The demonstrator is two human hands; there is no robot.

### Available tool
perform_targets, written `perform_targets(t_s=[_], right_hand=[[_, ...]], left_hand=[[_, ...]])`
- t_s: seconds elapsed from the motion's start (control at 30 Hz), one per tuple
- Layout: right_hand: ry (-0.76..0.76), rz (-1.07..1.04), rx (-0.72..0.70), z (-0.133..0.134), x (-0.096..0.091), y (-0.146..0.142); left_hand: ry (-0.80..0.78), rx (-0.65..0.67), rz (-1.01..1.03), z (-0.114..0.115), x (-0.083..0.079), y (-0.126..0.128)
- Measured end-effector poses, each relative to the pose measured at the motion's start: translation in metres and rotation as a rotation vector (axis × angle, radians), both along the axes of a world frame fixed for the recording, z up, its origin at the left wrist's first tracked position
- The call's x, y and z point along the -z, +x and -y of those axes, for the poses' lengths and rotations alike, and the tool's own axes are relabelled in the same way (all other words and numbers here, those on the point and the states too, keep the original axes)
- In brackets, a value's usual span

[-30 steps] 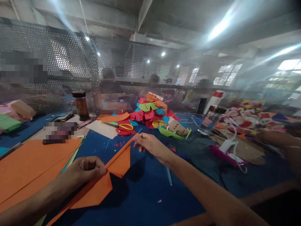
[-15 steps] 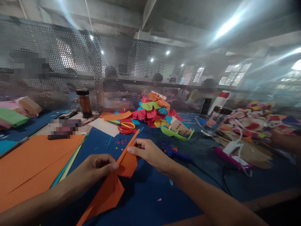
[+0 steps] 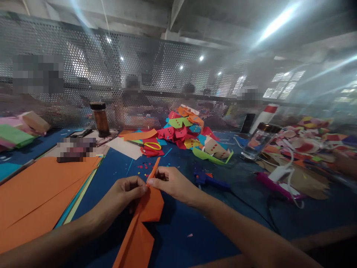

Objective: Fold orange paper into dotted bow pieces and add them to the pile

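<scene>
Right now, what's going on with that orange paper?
Someone's left hand and right hand are pinching a folded piece of orange paper, close together near its far end. Its near end runs out of the picture. Beyond the hands, scissors lie by a pile of colourful paper. A blue glue gun lies untouched to the right.

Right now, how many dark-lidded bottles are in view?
2: a brown bottle left of the colourful paper pile, and a clear bottle right of it. The pile could hide others.
</scene>
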State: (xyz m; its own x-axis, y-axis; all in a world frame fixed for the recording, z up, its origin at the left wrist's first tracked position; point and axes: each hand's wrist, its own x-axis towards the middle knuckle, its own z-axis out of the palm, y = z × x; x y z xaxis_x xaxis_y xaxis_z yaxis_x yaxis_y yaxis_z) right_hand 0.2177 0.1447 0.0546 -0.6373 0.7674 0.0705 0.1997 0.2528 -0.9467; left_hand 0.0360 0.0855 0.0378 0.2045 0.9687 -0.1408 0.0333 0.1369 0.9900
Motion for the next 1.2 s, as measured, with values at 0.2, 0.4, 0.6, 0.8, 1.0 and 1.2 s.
perform_targets(t_s=[0.2,0.4,0.6,0.8,1.0,1.2], right_hand=[[0.035,0.031,-0.009,0.002,0.003,-0.002],[0.105,0.063,0.011,0.003,0.007,-0.003],[0.096,0.033,0.032,0.002,0.008,-0.003],[0.136,0.035,0.054,0.001,0.013,-0.004],[0.165,0.011,0.059,0.004,0.010,-0.007],[0.202,0.009,0.083,0.008,0.007,-0.007]], left_hand=[[-0.004,-0.040,0.009,0.003,0.004,0.000],[0.020,-0.079,0.036,0.003,0.006,0.002],[0.019,-0.104,0.038,0.003,0.005,0.001],[0.038,-0.105,0.048,0.003,0.009,0.001],[0.041,-0.107,0.066,0.003,0.009,0.002],[0.029,-0.108,0.079,0.003,0.008,0.003]])
